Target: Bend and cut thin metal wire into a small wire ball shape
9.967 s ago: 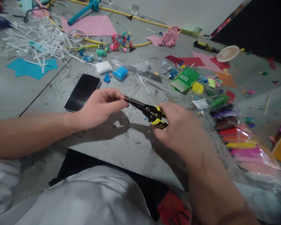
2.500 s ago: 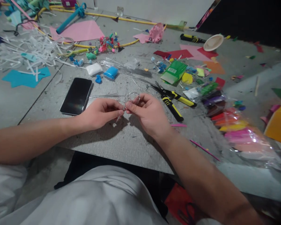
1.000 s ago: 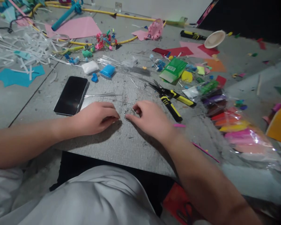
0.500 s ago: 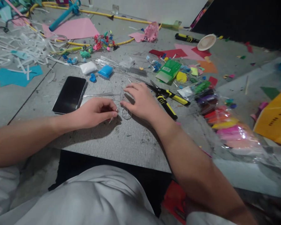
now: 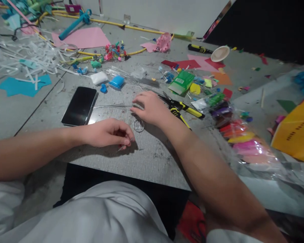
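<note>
My left hand (image 5: 110,133) is closed in a pinch near the table's front. A thin, pale, wire-like piece (image 5: 121,147) pokes out below its fingertips; most of it is hidden. My right hand (image 5: 149,106) rests farther back, thumb and fingers apart, by the right ends of several straight metal wires (image 5: 110,106). A small round wire frame (image 5: 138,126) with crossing wires inside lies on the table just in front of the right thumb. Beside the right wrist are yellow-and-black pliers (image 5: 191,110), partly covered by the forearm.
A black phone (image 5: 79,105) lies left of the wires. Behind are a white packet (image 5: 99,78), a blue packet (image 5: 117,82) and a green packet (image 5: 181,82). Bagged coloured clay (image 5: 245,145) spreads on the right, white paper strips (image 5: 38,55) at the back left.
My left hand has moved toward the table's front edge and slightly right, away from the round wire frame, still pinching the thin piece. The right hand has stayed near the wire ends. The view has shifted slightly.
</note>
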Action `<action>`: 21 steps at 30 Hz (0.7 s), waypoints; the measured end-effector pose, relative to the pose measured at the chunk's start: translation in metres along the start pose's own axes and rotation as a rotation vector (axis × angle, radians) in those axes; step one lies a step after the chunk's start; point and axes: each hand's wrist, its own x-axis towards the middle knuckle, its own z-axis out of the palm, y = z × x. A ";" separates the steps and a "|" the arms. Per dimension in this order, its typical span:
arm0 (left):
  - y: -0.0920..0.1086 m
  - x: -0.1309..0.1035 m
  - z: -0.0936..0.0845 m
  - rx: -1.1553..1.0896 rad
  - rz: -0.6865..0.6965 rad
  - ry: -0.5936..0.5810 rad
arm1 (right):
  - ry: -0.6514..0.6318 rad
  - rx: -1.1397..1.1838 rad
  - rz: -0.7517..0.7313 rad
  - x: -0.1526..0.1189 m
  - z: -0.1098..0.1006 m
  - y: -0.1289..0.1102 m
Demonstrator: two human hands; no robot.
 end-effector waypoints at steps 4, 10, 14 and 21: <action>0.000 0.000 0.002 -0.067 -0.022 -0.012 | -0.075 -0.037 -0.090 0.032 -0.003 -0.019; 0.005 0.001 0.004 -0.159 -0.064 0.060 | -0.190 -0.108 -0.102 0.059 0.003 -0.038; 0.002 0.003 0.002 -0.211 -0.066 0.113 | -0.204 -0.204 -0.208 0.050 0.002 -0.038; -0.001 0.005 0.004 -0.320 -0.079 0.207 | -0.159 -0.244 -0.168 0.042 -0.020 -0.023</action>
